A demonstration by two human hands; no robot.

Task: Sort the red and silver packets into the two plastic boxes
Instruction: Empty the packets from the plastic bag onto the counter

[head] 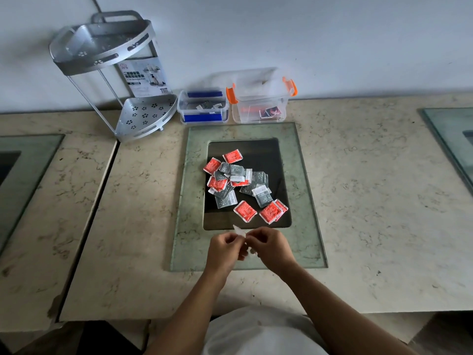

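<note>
A mixed heap of red packets (245, 211) and silver packets (263, 197) lies on the dark middle of a glass panel (307, 201). At the back stand two clear plastic boxes: the blue-clipped box (203, 106) holds a few silver packets, the orange-clipped box (261, 105) holds a few red ones. Near the panel's front edge my left hand (225, 249) and my right hand (271, 248) meet, both pinching one pale packet (240, 233) between them; its colour is hard to tell.
A grey two-tier metal corner rack (122, 80) with a product card stands at the back left, beside the blue-clipped box. The marble counter (371, 201) carries further glass panels at the far left (25, 170) and far right (450, 139). A white wall runs behind.
</note>
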